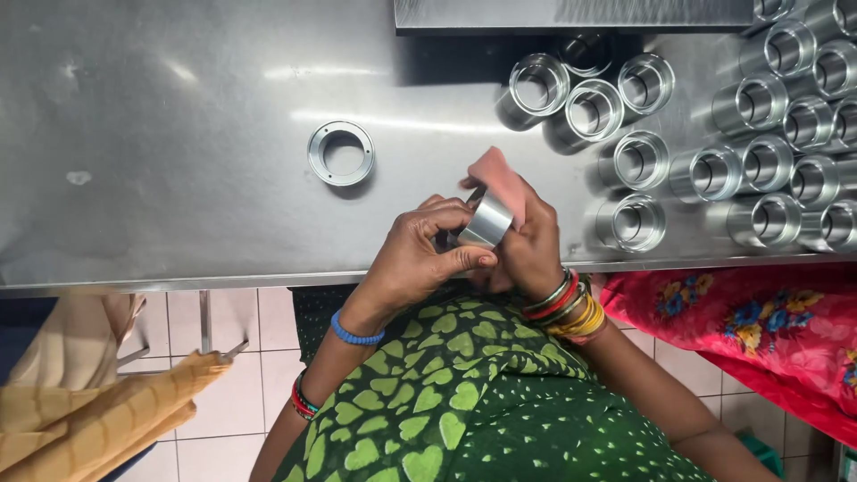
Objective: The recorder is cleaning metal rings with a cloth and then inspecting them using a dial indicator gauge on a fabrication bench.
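Steel table [178, 134] filled most of the view, near edge running left to right. Dark steel block [571, 13] sat at the far edge, right of centre. Cluster of open-topped metal sleeves [768, 165] stood on the table's right side, packed close, some touching. Green dress [464, 393] and red floral cloth [768, 321] showed below the near edge, cloth to the right. Both hands met over the near edge at centre. Left hand [415, 259] closed on a sleeve [486, 221], fingers wrapped round its wall. Right hand [527, 241] gripped a pink pad [495, 174] pressed against that sleeve. Flat ring [341, 153] lay alone on the table, left of the hands, well apart from the cluster.
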